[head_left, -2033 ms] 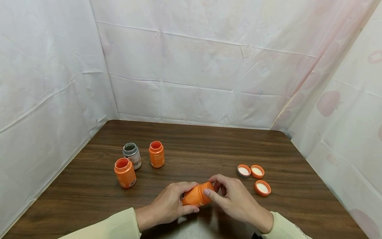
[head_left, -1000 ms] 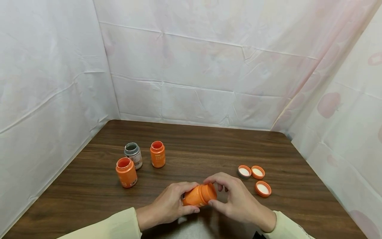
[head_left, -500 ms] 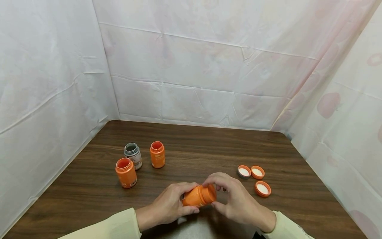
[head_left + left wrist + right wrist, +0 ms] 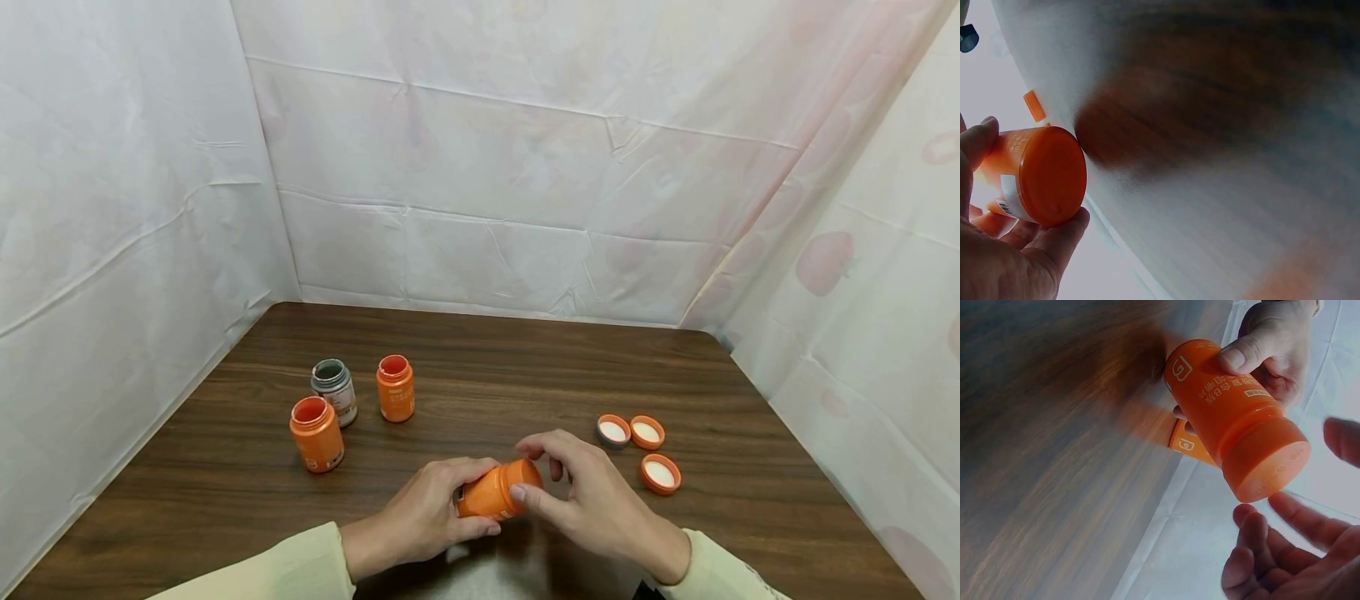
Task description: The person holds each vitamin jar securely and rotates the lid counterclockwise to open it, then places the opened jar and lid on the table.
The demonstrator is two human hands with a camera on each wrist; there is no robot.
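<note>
An orange bottle (image 4: 483,497) lies tilted in my left hand (image 4: 427,510), its orange cap (image 4: 525,473) facing right. Thumb and fingers of that hand grip the body near its base; in the left wrist view the round base (image 4: 1054,176) faces the camera. My right hand (image 4: 588,497) is loosely curved around the capped end. In the right wrist view its index finger comes up to the cap's edge, while the thumb stands apart from the cap. The cap sits on the bottle's neck.
Uncapped bottles stand at left: orange (image 4: 317,437), grey (image 4: 335,392) and another orange one (image 4: 395,390). On the right, a grey-orange cap (image 4: 613,430) and two orange caps (image 4: 647,431) lie with white insides up. Curtains surround the dark wooden table (image 4: 495,358).
My right thumb and fingers have shifted back and forth around the cap; the index finger has lifted from its top and the thumb has moved up. The left hand holds the bottle steady.
</note>
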